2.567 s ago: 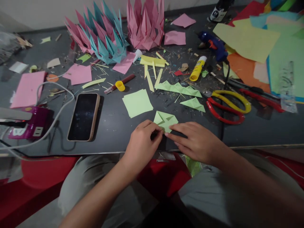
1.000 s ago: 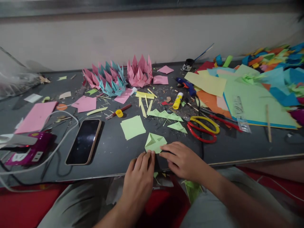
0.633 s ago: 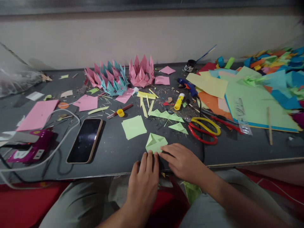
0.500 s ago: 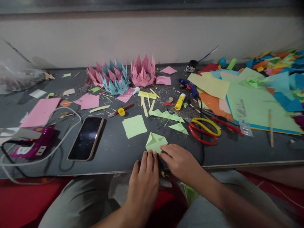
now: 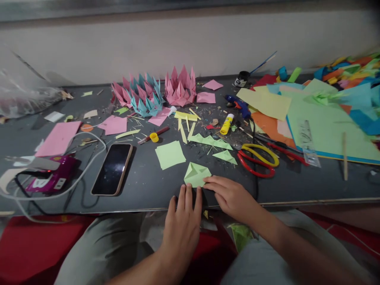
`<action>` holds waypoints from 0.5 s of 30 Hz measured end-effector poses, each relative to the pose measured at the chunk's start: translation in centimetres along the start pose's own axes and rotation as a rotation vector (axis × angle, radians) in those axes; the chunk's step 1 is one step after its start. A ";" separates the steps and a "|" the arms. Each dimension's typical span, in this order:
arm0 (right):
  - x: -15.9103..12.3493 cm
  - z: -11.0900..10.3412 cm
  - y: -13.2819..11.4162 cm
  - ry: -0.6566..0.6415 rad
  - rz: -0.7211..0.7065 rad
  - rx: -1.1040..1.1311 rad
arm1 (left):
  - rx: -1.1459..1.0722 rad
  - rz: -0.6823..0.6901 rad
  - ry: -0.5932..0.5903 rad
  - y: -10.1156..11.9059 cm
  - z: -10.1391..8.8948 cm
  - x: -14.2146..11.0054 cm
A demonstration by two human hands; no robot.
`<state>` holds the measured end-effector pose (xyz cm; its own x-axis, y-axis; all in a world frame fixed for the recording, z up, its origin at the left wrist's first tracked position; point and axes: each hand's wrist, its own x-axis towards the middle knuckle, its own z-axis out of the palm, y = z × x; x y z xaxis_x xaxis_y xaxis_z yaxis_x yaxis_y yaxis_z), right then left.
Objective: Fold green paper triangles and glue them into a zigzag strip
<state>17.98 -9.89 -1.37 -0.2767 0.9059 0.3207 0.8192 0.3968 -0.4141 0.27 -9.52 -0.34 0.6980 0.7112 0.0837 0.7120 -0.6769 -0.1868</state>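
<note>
A light green sheet of origami paper (image 5: 197,174), folded to a point at the top with pleats on its face, lies near the table's front edge. My left hand (image 5: 184,217) rests flat below it, fingers spread, the tips at the paper's lower edge. At the paper's lower right corner, the fingertips of my right hand (image 5: 233,196) are together on the edge; its thumb is hidden. Just left of this is a stack of green squares (image 5: 170,154). Behind lie a row of green folded triangles (image 5: 210,141) and a single folded triangle (image 5: 225,157).
Scissors (image 5: 258,160) with red and yellow handles lie right of my hands, near a hot glue gun (image 5: 239,106) and glue stick (image 5: 227,124). A phone (image 5: 112,169) and purple power strip (image 5: 52,174) sit left. Pink paper crowns (image 5: 180,88) stand behind; coloured sheets (image 5: 332,122) cover the right.
My left hand has gone from pinching the paper's lower edge to lying flat with spread fingers. The view has tilted up, showing more wall. My right hand stays at the paper.
</note>
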 end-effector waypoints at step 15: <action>0.4 -0.3 0.2 0.110 0.005 -0.031 | -0.132 0.007 0.043 -1.0 -0.5 -0.1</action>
<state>18.19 -9.46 -1.10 -0.2172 0.8856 0.4106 0.8362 0.3858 -0.3898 -0.49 -8.97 0.38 0.7039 0.6991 0.1254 0.7086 -0.7033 -0.0571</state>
